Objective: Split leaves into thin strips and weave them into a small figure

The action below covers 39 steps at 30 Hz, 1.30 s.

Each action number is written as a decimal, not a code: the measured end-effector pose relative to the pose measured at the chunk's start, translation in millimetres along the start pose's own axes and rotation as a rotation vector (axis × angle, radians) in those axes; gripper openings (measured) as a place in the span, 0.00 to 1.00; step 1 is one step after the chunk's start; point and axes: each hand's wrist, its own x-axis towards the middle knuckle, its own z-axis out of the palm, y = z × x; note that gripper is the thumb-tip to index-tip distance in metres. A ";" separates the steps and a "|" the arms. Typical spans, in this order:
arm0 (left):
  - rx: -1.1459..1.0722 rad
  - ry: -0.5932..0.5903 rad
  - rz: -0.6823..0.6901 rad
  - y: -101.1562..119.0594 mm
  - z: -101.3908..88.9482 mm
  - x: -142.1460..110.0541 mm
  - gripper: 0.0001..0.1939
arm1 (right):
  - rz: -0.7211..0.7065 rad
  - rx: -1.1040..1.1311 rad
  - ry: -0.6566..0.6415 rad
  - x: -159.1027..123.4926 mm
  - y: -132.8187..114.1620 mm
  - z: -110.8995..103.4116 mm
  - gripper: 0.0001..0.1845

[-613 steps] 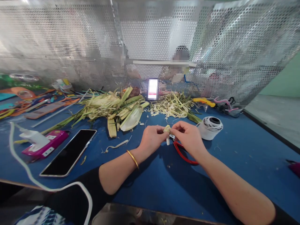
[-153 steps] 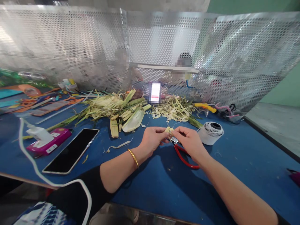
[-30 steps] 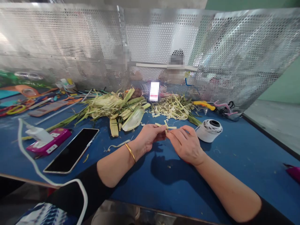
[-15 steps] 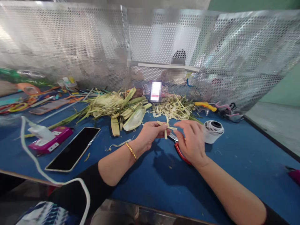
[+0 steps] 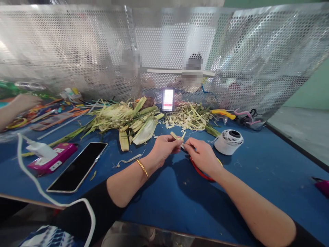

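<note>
Pale yellow-green husk strips (image 5: 176, 136) stick up from between the fingertips of my left hand (image 5: 164, 148), which is closed on them above the blue table. Close against it, my right hand (image 5: 202, 153) pinches the near end of the strips with thumb and forefinger. Under my right hand lie the red-handled scissors (image 5: 199, 170), mostly covered by the palm. Just beyond my right wrist stands a spool of white thread (image 5: 228, 142) with a dark core.
Heaps of husk leaves (image 5: 120, 118) and shredded strips (image 5: 189, 118) lie before a perforated metal screen (image 5: 174, 37). Left are a phone (image 5: 78, 167), a purple power strip (image 5: 52, 159) and a white cable (image 5: 38, 187). Another person's hand (image 5: 27, 101) reaches in at far left.
My right hand has come in from the right, its fingers closing on the strips. My left hand keeps its hold. Another person's hand now reaches farther into view at far left.
</note>
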 end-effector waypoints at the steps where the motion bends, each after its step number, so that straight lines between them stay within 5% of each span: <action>1: 0.010 0.011 0.008 0.5 -0.4 0.2 0.10 | -0.019 -0.004 0.004 -0.2 -1.3 -1.0 0.14; 5: 0.078 -0.049 0.017 5.7 -4.6 -0.1 0.09 | -0.077 -0.029 0.109 0.9 -1.3 -9.0 0.14; 8: 0.176 -0.194 0.011 10.5 -6.4 -3.3 0.07 | 0.025 0.086 0.193 4.6 3.7 -14.5 0.11; 13: 0.244 -0.367 -0.092 14.4 -3.2 -12.1 0.08 | 0.225 0.539 -0.065 8.3 5.2 -11.7 0.12; 19: 0.235 -0.323 -0.106 9.0 1.5 -15.1 0.15 | 0.358 0.669 -0.016 5.7 -1.1 -3.9 0.12; 30: 0.198 -0.420 -0.140 0.2 6.3 -18.7 0.14 | 0.222 0.448 0.204 0.7 -5.6 3.1 0.11; 39: 0.118 -0.254 -0.185 16.4 -6.5 -19.1 0.20 | 0.485 0.906 0.095 4.9 0.6 -3.7 0.21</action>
